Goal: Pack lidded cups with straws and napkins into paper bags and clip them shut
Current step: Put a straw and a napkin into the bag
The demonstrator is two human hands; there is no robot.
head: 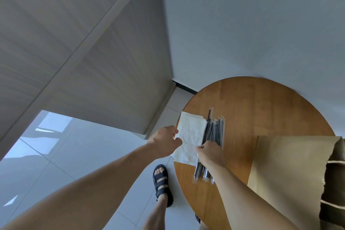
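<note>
A stack of white paper napkins lies at the left edge of the round wooden table. My left hand pinches the left edge of the top napkin. Beside the napkins lies a bundle of black straws in clear wrappers. My right hand rests on the bundle with its fingers curled around some straws. A brown paper bag lies on the table at the right, its open mouth toward the frame's right edge. No lidded cup or clip is in view.
The table stands close to a white wall. A grey wood-grain cabinet rises at the left. Below are pale floor tiles and my sandalled foot next to the table's left rim.
</note>
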